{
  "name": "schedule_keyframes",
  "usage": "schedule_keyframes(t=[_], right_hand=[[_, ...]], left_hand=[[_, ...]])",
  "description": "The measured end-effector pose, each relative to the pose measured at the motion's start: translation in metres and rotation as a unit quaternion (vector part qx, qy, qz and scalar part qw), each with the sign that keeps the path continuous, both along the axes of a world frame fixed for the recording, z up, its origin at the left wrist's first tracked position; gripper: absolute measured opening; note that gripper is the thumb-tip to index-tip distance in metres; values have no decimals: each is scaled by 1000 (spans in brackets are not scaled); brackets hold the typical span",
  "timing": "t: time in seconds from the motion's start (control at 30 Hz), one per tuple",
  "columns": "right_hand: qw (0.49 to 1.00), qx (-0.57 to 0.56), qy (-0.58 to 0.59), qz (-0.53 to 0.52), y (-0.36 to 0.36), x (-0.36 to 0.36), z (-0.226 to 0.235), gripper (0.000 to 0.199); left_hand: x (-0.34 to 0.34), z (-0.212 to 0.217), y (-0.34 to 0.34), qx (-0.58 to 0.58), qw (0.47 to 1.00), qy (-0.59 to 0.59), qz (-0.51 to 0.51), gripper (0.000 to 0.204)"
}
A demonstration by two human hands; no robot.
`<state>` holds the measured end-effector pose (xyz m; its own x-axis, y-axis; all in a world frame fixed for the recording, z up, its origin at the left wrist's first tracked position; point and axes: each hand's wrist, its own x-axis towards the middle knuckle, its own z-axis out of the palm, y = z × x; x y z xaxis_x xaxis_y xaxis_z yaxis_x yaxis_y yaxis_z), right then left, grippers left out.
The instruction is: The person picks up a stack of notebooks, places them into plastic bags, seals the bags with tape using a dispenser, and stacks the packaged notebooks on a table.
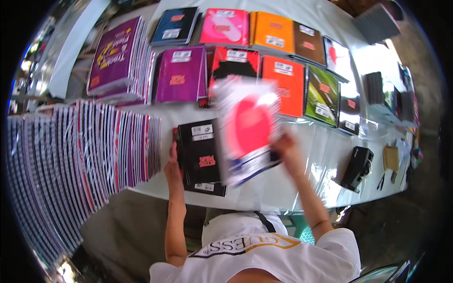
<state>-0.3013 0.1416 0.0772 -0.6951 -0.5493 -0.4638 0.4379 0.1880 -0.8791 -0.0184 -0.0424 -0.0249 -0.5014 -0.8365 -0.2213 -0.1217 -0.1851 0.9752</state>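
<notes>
While the right hand (285,146) grips the edge of a blurred white notebook (250,122) just left of its fingers, the left hand (173,165) touches the black notebooks (198,141) just right of its fingers, whose closure I cannot tell. The step looks like sorting by hand; next probably calls for steadying the black ones and releasing the white one squarely.

A glossy white table (325,144) catches bright glare (315,173), with a green chair (307,234) and dark floor (125,221) beside it
</notes>
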Motion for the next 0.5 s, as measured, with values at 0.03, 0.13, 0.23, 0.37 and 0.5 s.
schedule_keyframes(t=[0.03, 0.13, 0.23, 0.37, 0.5], right_hand=[[999, 5, -38, 26, -5, 36, -24, 43], [927, 84, 308, 198, -17, 69, -76, 39], [858, 50, 501, 97, -59, -11, -55, 34], [707, 196, 677, -51, -115, -204, -64, 29], [666, 401, 628, -30, -163, -286, -86, 54]], left_hand=[[0, 2, -1, 64, 996, 54, 28, 67], [4, -2, 5, -122, 984, -118, -48, 68], [3, 4, 12, -257, 918, -291, -81, 77], [-74, 63, 0, -387, 868, -285, -125, 77], [-226, 68, -87, -435, 881, -119, -143, 83]])
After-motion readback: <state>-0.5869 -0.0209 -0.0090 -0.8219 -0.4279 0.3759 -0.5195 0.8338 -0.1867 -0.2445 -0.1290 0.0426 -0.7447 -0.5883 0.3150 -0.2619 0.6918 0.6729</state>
